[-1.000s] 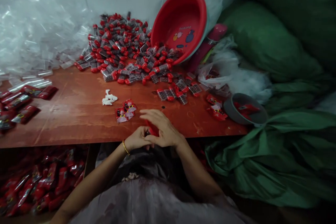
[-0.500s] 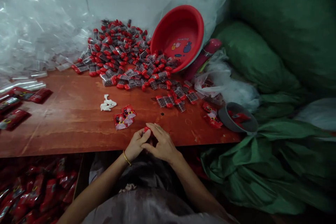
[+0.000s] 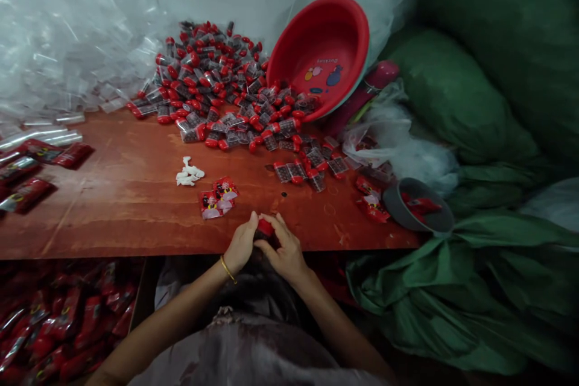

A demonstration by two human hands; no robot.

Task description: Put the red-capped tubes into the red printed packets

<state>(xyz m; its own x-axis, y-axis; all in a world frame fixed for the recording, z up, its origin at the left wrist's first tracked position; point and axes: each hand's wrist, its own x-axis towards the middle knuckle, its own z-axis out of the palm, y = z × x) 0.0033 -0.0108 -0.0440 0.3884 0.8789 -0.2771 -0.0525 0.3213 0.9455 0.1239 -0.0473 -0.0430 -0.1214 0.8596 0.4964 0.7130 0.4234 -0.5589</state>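
Between my two hands, over the table's front edge, is a small clear container with a red cap [image 3: 264, 228] and dark contents. My left hand [image 3: 243, 243], with a gold bracelet at the wrist, presses against its left side. Thumb and fingers of my right hand [image 3: 284, 251] close round its right side; parts of it are hidden by the fingers. Just beyond my hands lie a few small red printed packets [image 3: 219, 198]. A crumpled white scrap [image 3: 189, 172] rests behind them.
A large heap of similar red-capped containers [image 3: 212, 84] spreads before a tilted red basin [image 3: 316, 42]. Clear plastic sleeves [image 3: 67, 48] pile up at left. A grey bowl [image 3: 393, 196] and green sacks [image 3: 461, 96] stand at right. Red packages [image 3: 67, 319] fill a box below left.
My hands have parted slightly and shifted a little right, showing more of the red-capped container between them. The view has also shifted slightly.
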